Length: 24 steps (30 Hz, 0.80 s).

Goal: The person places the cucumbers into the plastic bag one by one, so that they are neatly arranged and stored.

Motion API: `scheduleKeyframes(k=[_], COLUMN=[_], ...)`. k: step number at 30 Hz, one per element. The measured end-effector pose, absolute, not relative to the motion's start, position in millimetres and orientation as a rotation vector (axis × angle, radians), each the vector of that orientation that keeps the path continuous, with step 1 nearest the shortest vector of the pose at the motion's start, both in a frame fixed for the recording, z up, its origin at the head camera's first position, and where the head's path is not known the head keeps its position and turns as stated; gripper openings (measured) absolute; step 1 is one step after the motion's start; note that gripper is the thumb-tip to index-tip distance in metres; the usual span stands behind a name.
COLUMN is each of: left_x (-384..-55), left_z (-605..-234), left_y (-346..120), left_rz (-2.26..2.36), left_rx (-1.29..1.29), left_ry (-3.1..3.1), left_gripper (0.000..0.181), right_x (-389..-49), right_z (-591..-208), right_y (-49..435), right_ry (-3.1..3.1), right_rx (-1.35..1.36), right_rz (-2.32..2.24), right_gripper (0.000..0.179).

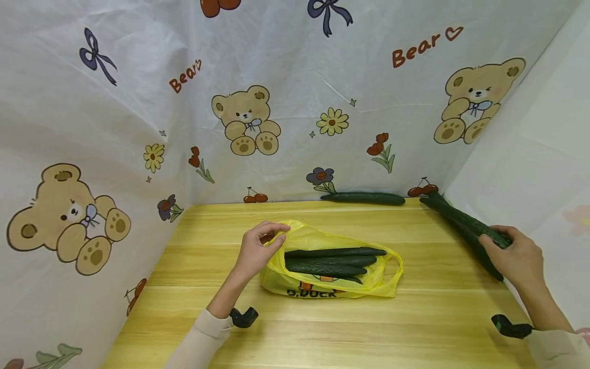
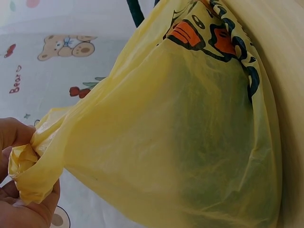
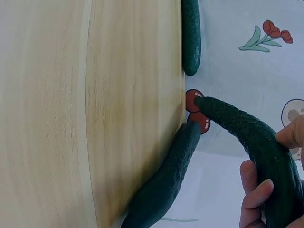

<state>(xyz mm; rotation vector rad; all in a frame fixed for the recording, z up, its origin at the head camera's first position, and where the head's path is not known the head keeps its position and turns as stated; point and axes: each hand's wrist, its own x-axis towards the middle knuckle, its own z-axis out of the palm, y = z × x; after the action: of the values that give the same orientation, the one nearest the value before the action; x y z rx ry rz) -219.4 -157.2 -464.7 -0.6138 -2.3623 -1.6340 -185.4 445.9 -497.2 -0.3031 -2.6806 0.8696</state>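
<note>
Steadying the yellow bag (image 1: pixel 286 283) is advised, its rim pinched by the left hand (image 1: pixel 256 250), while the cucumber (image 1: pixel 462 219), gripped at far right by curled fingers of the right hand (image 1: pixel 522 257), is lifted clear.

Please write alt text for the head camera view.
A person's right hand holds a cucumber; the left hand pinches one end of a yellow plastic bag with cucumbers inside. Two more cucumbers lie along the wooden table's far and right edges.

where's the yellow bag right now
In the head view, the yellow bag lies near the table's middle, its left end held by the left hand.
</note>
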Motion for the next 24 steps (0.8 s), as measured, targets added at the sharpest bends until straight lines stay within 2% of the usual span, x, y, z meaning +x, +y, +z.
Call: scheduleKeyframes(k=[14,20,24], left_x=[-220.1,-219.3,-219.4], left_z=[-465.9,-466.3,-466.2], left_y=[-158.1,-158.0,-158.0], left_rz=[-1.638,-1.64,-1.638], left_rx=[-0.621,-0.615,-0.613], left_ry=[-2.355,-2.351,-2.351], left_gripper=[0.018,0.018,0.018], right_x=[-177.2,-171.4,-168.3], right_z=[-485.0,-481.2,-478.2], right_y=[439.2,438.9,439.5], right_ry=[-2.638,-2.543,-2.485], right_rx=[-0.264,-0.247,-0.245], right_rz=[0.978,1.3,1.451], right_gripper=[0.055,0.02,0.02])
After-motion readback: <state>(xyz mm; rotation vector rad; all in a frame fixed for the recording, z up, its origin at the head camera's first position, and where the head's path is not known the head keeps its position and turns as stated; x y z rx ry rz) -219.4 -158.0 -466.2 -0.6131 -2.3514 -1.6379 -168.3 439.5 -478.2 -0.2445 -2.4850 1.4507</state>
